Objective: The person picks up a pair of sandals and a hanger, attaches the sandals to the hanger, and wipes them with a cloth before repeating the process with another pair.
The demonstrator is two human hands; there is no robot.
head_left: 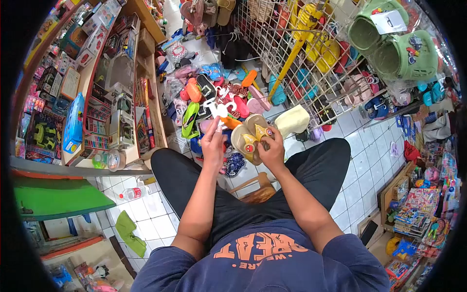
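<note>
My right hand (272,148) grips a pair of tan sandals (249,136) with yellow straps and red round ornaments, held in front of my knees. To the left of the sandals, my left hand (213,143) is closed on a white plastic hanger (223,109), its fingers pinched at the hanger's lower end. Just beyond both hands lies a pile of mixed footwear, with a lime green sandal (190,119) and an orange shoe (193,91) among it. A pale yellow item (292,120) is right of the sandals.
A white wire rack (287,58) with hanging shoes stands ahead, with green clogs (413,56) at the upper right. Stocked shelves (92,73) line the left side. A bottle (134,193) and a green cloth (129,233) lie on the tiled floor.
</note>
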